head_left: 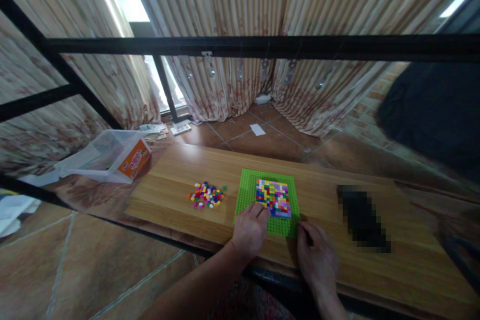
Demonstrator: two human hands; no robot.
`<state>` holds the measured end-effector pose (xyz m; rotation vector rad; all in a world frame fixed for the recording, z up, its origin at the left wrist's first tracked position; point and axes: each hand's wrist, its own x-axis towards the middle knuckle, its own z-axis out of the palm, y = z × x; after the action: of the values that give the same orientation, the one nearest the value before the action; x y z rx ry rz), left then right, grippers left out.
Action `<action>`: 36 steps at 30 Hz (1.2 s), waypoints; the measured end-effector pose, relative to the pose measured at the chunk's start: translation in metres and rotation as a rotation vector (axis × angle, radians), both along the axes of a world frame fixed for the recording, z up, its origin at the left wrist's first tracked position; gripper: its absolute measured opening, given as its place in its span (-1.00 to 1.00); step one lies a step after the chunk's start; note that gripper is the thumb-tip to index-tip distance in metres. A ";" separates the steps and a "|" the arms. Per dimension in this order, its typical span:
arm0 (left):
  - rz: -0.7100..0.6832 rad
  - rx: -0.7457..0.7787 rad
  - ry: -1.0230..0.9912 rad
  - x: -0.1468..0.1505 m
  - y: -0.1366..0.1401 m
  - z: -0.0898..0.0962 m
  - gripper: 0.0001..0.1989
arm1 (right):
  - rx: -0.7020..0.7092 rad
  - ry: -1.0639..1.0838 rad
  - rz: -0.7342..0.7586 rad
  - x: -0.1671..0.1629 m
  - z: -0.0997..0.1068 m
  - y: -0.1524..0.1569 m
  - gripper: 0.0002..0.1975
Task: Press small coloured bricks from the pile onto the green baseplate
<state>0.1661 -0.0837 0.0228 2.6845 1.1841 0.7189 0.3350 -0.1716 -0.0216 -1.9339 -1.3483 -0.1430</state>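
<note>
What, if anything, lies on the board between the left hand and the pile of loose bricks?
Nothing visible. The left hand rests on the green baseplate's near left corner; only bare wooden board separates it from the loose bricks to its left.

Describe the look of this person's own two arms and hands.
Both forearms are bare, with no sleeves showing in the view. The left hand and the right hand wear no gloves. No watch, ring or bracelet can be made out; the picture is too blurred for finer detail.
</note>
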 end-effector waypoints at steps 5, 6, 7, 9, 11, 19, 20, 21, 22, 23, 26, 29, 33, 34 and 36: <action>0.018 -0.036 0.036 0.001 -0.001 0.010 -0.89 | 0.008 -0.024 0.018 0.003 -0.002 0.001 -0.56; 0.012 -0.042 0.015 -0.001 -0.003 0.011 -0.86 | 0.011 -0.031 0.024 0.004 -0.002 0.001 -0.56; 0.006 -0.047 -0.013 -0.004 -0.004 0.011 -0.82 | 0.016 -0.039 0.026 0.004 -0.002 0.001 -0.56; 0.013 -0.061 -0.074 -0.014 -0.007 0.010 -0.76 | 0.022 -0.056 0.028 0.004 -0.002 0.001 -0.56; 0.075 -0.073 -0.122 -0.029 -0.005 0.009 -0.76 | 0.027 -0.063 0.026 0.004 -0.002 0.001 -0.55; 0.337 -0.014 0.026 -0.085 0.045 0.018 -0.80 | 0.026 -0.067 0.007 0.004 -0.005 0.002 -0.55; 0.323 -0.015 0.053 -0.087 0.049 0.019 -0.81 | 0.026 -0.064 0.006 0.004 -0.005 0.002 -0.55; 0.307 -0.022 0.076 -0.088 0.053 0.020 -0.82 | 0.026 -0.061 0.006 0.003 -0.005 0.002 -0.55; 0.295 -0.031 0.096 -0.088 0.055 0.021 -0.83 | 0.024 -0.057 0.006 0.003 -0.004 0.002 -0.55; 0.289 -0.040 0.115 -0.087 0.056 0.021 -0.84 | 0.019 -0.052 0.008 0.003 -0.004 0.002 -0.55; 0.294 -0.051 0.164 -0.086 0.058 0.020 -0.83 | 0.012 -0.046 0.008 0.002 -0.003 0.002 -0.56; 0.310 -0.036 0.162 -0.085 0.058 0.019 -0.82 | 0.010 -0.038 0.005 0.002 -0.003 0.002 -0.58; 0.276 -0.076 0.040 -0.080 0.050 0.023 -0.81 | 0.013 -0.040 -0.004 0.001 -0.003 0.002 -0.61; 0.255 -0.114 -0.011 -0.077 0.046 0.024 -0.81 | 0.017 -0.041 -0.005 0.001 -0.002 0.002 -0.62; 0.190 -0.215 -0.135 -0.069 0.037 0.025 -0.81 | 0.022 -0.036 -0.004 0.000 -0.002 0.003 -0.62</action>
<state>0.0975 -0.0470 0.0480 2.3345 1.4061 0.7374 0.3349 -0.1691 -0.0232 -1.9241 -1.3612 -0.1944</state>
